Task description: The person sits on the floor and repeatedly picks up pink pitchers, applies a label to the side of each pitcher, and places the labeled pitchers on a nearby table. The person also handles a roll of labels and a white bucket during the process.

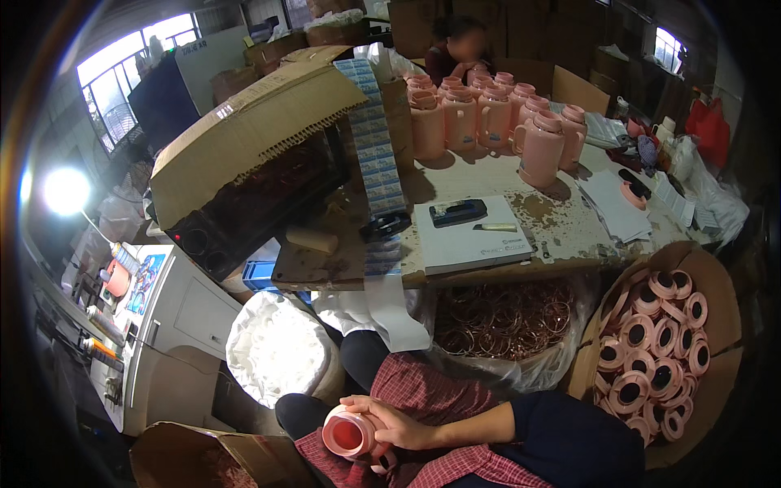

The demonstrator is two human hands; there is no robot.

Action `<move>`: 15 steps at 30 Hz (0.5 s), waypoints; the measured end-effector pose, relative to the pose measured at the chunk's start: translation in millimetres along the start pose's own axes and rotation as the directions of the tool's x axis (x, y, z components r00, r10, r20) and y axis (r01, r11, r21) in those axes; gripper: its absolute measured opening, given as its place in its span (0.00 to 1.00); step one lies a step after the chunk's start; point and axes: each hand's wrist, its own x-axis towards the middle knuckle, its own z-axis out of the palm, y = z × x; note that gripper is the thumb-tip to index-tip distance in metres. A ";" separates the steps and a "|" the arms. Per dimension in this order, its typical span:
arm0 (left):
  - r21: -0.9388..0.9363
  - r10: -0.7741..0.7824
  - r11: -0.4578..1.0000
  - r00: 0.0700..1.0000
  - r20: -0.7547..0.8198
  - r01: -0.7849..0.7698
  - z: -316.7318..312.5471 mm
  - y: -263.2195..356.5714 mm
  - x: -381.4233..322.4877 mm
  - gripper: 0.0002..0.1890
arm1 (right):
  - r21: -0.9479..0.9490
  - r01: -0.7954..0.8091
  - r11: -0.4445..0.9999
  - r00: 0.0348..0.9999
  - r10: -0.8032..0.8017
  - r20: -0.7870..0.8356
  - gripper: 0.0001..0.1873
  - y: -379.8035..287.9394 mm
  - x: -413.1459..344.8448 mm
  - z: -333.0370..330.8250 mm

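Observation:
A pink plastic flask body [348, 434] lies tilted over my lap, its round open mouth facing up toward me. My right hand [396, 424] grips its upper side, fingers spread over the shoulder. A handle [383, 462] shows at its lower side. I cannot make out my left hand; dark red cloth below the flask is too dim to read. Beneath the flask is a red plaid apron [427, 387]. Just left of my knees stands a sack of white plastic pieces [277, 348].
Several pink flasks [460, 119] stand on the worn table [476, 177]. A carton of pink ring-shaped parts [726, 305] is at right, metal rings [506, 323] below the table. Left are a boxed heater-like machine [244, 201] and a carton [177, 451]. Across the table sits a person [445, 61].

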 end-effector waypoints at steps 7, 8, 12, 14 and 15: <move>0.039 -0.082 0.996 0.996 -0.024 0.083 -9.0 3.4 -2.2 0.26 | 0.149 -0.160 0.976 0.987 0.153 0.055 0.24 -11.1 -10.4 -11.3; 0.046 -0.092 0.995 0.995 -0.026 0.093 -11.4 4.2 -3.4 0.26 | 0.171 -0.187 0.967 0.982 0.179 0.063 0.22 -13.3 -10.9 -13.7; 0.085 -0.139 0.986 0.989 -0.047 0.143 -22.5 6.0 -7.2 0.22 | 0.373 -0.236 0.897 0.972 0.224 0.075 0.20 -20.4 -13.6 -21.1; 0.109 -0.161 0.980 0.985 -0.056 0.166 -30.6 10.6 -11.2 0.21 | 0.344 -0.223 0.912 0.975 0.213 0.068 0.19 -22.4 -16.5 -23.4; 0.133 -0.173 0.975 0.983 -0.055 0.179 -35.1 14.7 -13.2 0.20 | 0.306 -0.297 0.904 0.955 0.288 0.076 0.19 -22.7 -17.7 -24.2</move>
